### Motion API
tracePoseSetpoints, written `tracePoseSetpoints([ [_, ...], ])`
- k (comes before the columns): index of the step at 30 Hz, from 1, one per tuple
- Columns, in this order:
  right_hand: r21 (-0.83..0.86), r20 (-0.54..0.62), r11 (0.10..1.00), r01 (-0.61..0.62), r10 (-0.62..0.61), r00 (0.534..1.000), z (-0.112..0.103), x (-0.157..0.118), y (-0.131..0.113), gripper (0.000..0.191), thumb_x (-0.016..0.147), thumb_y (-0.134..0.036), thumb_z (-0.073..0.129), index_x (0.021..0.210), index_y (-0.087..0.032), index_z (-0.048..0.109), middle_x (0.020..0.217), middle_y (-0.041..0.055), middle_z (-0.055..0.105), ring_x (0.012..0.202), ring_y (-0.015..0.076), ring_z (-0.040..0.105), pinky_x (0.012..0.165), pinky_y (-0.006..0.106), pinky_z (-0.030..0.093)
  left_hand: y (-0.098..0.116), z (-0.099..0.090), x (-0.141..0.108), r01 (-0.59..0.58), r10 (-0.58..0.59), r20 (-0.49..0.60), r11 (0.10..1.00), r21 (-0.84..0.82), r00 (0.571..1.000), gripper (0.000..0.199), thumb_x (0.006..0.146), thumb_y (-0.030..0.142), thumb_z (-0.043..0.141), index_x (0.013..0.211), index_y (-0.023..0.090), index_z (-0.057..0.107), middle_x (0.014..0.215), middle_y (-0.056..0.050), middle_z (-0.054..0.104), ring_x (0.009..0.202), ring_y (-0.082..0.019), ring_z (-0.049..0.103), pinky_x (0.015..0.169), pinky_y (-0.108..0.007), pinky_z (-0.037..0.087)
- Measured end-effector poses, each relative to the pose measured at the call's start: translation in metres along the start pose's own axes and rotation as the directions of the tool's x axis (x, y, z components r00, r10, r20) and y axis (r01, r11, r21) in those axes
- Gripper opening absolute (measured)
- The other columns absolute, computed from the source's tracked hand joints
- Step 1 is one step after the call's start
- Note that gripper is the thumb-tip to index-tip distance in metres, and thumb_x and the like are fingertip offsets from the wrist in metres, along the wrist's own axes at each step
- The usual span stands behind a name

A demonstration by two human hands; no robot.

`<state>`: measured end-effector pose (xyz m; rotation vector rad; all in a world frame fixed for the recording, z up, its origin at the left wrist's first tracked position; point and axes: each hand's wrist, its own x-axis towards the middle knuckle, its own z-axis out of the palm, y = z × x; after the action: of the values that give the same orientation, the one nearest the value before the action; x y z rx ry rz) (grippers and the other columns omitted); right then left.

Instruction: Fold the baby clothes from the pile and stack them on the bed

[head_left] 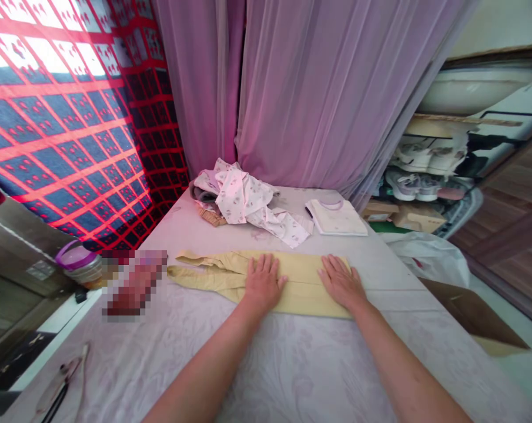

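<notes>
A yellow garment (301, 267) lies flat across the cloth-covered table (292, 364), its two narrow strap-like ends pointing left. My left hand (264, 282) rests palm down on its middle, fingers spread. Near the garment's right end, my right hand (341, 282) also lies flat with the fingers apart. Behind the garment is a loose heap of clothes with a white patterned piece (243, 197) on top. A folded white shirt (337, 217) sits at the back right of the table.
Glasses (60, 382) lie at the table's front left, and a blurred reddish object (133, 285) is at the left edge. Purple curtains (292, 88) hang behind. On the right are a shoe rack (424, 158), a plastic bag (428, 255) and an open cardboard box (477, 314).
</notes>
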<state>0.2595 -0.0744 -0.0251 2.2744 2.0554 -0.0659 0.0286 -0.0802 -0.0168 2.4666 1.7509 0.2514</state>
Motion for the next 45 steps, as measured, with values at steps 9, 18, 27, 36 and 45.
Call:
tracePoseSetpoints([
  [9,0.005,-0.003,1.0,0.007,-0.007,1.0,0.001,0.001,0.001,0.059,0.094,-0.046,0.012,0.147,-0.021,0.026,0.155,0.0056,0.022,0.141,0.0206,0.018,0.111,0.054,0.019,-0.068,-0.014,-0.014,0.025,-0.024,-0.011,0.995,0.1,1.0,0.06,0.093,0.056,0.024,0.142,0.023,0.037,0.15,-0.006,0.033,0.139,-0.025,0.026,0.114,-0.049,0.016],
  [18,0.003,0.043,1.0,-0.012,0.011,0.999,-0.005,-0.002,-0.002,0.06,0.095,-0.045,0.01,0.147,-0.021,0.023,0.156,0.003,0.017,0.142,0.0193,0.015,0.112,0.053,0.017,-0.086,-0.02,-0.015,0.083,-0.083,0.001,0.99,0.116,0.997,0.064,0.093,0.055,0.024,0.142,0.017,0.037,0.15,-0.009,0.033,0.138,-0.027,0.027,0.113,-0.044,0.02],
  [27,-0.008,0.043,1.0,-0.028,0.029,0.999,-0.026,0.002,-0.047,0.057,0.094,-0.04,0.02,0.144,-0.016,0.031,0.154,0.01,0.021,0.14,0.0252,0.02,0.11,0.059,0.014,-0.082,-0.016,-0.015,0.104,-0.106,0.014,0.989,0.104,0.994,0.065,0.092,0.057,0.023,0.143,0.018,0.034,0.151,-0.01,0.03,0.139,-0.029,0.025,0.112,-0.058,0.011],
  [36,0.121,0.049,0.983,0.141,-0.148,0.988,-0.008,-0.016,-0.105,0.056,0.095,-0.047,0.021,0.146,-0.027,0.028,0.156,0.0045,0.018,0.142,0.0204,0.013,0.112,0.055,0.008,-0.08,-0.018,-0.014,0.16,-0.163,0.062,0.986,0.051,0.985,0.064,0.091,0.058,0.024,0.144,0.024,0.031,0.153,-0.006,0.026,0.14,-0.031,0.021,0.106,-0.069,0.009],
  [45,0.165,0.023,0.977,0.134,-0.14,0.99,-0.022,-0.017,-0.122,0.051,0.095,-0.036,0.025,0.144,-0.022,0.033,0.154,0.0072,0.022,0.141,0.0215,0.018,0.111,0.054,0.013,-0.095,-0.03,-0.005,0.254,-0.245,0.075,0.952,-0.168,0.967,0.052,0.092,0.041,0.036,0.14,0.021,0.04,0.152,-0.01,0.027,0.139,-0.03,0.025,0.108,-0.061,0.019],
])
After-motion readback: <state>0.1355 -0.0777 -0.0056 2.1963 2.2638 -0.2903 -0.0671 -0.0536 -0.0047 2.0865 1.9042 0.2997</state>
